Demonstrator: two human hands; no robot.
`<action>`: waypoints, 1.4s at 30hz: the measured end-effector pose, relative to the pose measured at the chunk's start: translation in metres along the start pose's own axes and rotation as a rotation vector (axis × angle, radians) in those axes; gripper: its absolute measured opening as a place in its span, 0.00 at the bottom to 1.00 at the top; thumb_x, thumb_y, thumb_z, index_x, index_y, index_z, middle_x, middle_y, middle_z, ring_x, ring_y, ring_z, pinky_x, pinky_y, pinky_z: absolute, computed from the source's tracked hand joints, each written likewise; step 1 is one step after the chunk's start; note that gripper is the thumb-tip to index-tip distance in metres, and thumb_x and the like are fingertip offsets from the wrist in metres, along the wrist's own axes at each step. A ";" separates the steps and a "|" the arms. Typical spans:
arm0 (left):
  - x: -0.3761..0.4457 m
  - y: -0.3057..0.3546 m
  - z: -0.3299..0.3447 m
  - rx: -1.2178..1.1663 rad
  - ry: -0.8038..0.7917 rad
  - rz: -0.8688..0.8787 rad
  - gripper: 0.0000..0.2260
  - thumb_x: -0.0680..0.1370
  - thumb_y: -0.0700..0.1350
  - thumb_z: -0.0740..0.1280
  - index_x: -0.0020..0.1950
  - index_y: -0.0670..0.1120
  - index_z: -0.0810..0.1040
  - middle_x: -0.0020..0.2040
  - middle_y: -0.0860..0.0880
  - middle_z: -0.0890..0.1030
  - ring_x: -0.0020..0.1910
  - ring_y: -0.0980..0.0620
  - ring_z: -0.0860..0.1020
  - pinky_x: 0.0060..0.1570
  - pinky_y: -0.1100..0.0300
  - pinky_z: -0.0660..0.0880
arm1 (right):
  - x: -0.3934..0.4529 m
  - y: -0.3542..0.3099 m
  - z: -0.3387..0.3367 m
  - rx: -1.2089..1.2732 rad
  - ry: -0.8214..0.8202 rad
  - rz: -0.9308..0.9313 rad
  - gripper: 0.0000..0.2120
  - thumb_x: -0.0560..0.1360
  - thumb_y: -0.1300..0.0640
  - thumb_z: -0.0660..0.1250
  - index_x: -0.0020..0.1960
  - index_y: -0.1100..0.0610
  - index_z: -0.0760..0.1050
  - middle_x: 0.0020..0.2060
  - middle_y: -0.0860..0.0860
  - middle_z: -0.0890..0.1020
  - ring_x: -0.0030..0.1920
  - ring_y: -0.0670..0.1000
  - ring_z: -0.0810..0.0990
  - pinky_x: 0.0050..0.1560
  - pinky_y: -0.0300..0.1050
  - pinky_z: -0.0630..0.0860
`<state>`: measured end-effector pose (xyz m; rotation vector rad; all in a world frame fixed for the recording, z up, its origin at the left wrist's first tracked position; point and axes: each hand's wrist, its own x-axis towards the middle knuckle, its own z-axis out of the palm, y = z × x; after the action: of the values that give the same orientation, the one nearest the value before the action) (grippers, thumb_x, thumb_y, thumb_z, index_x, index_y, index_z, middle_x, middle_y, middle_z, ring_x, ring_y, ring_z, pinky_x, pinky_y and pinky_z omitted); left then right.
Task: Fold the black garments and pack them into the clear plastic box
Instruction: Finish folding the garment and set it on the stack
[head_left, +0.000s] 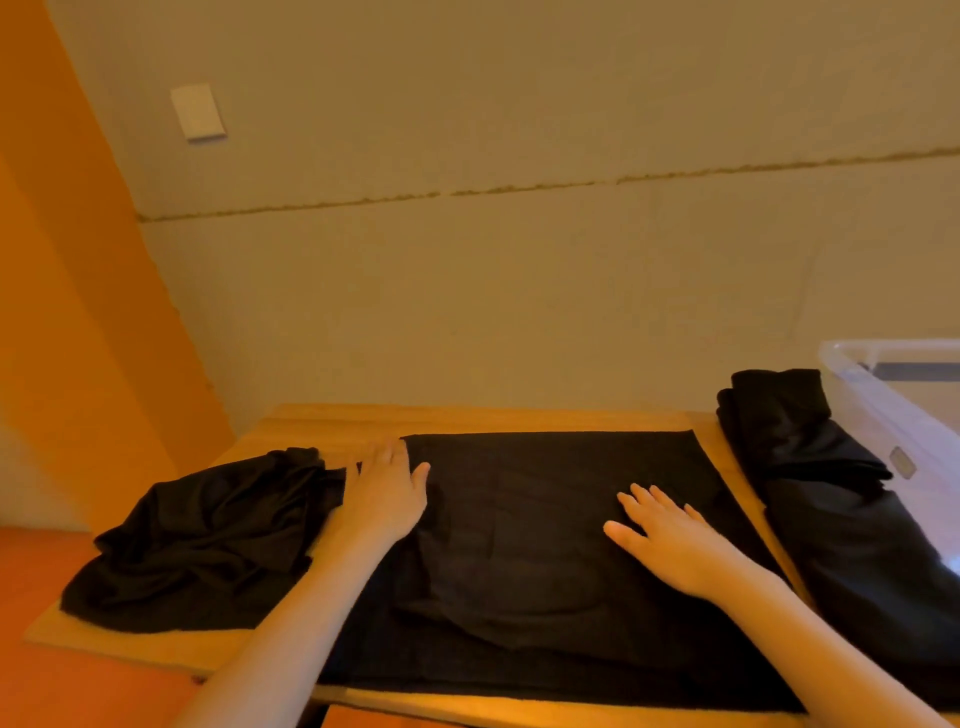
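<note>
While both hands, left (384, 499) and right (670, 540), are lying flat and unclenched on the spread garment (545, 519), the crumpled pile (208, 535) at the tabletop's (519, 415) left edge is risking snagging.

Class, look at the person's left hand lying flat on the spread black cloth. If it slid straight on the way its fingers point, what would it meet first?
The left hand points away toward the table's far edge; it would likely cross bare wood, then reach the wall. Depth is unclear.

Single head-worn view, looking forward and down, close over the wooden table (467, 415), wall behind
</note>
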<state>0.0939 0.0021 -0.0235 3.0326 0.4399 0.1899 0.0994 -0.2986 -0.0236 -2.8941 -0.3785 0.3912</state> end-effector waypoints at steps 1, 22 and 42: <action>0.003 0.015 -0.001 -0.016 0.002 0.095 0.26 0.82 0.55 0.48 0.77 0.43 0.53 0.77 0.46 0.54 0.76 0.46 0.51 0.74 0.49 0.49 | 0.010 0.001 -0.007 0.015 0.039 -0.012 0.31 0.79 0.40 0.48 0.76 0.53 0.46 0.76 0.50 0.47 0.76 0.50 0.42 0.73 0.51 0.43; 0.069 -0.015 0.031 -0.207 -0.150 -0.068 0.29 0.81 0.60 0.47 0.77 0.46 0.49 0.77 0.46 0.53 0.76 0.45 0.53 0.73 0.47 0.52 | 0.102 0.044 -0.012 -0.085 0.186 0.139 0.31 0.79 0.39 0.44 0.76 0.54 0.46 0.76 0.51 0.47 0.76 0.50 0.45 0.74 0.52 0.45; 0.069 0.015 0.029 -0.020 -0.305 0.143 0.27 0.81 0.59 0.44 0.78 0.49 0.46 0.78 0.51 0.45 0.76 0.53 0.43 0.74 0.49 0.43 | 0.111 0.073 -0.024 -0.066 0.141 0.190 0.30 0.80 0.41 0.43 0.77 0.55 0.47 0.76 0.52 0.47 0.76 0.52 0.44 0.74 0.51 0.44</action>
<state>0.1672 0.0063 -0.0432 2.9994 0.1962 -0.2565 0.2259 -0.3408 -0.0427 -3.0101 -0.0956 0.2045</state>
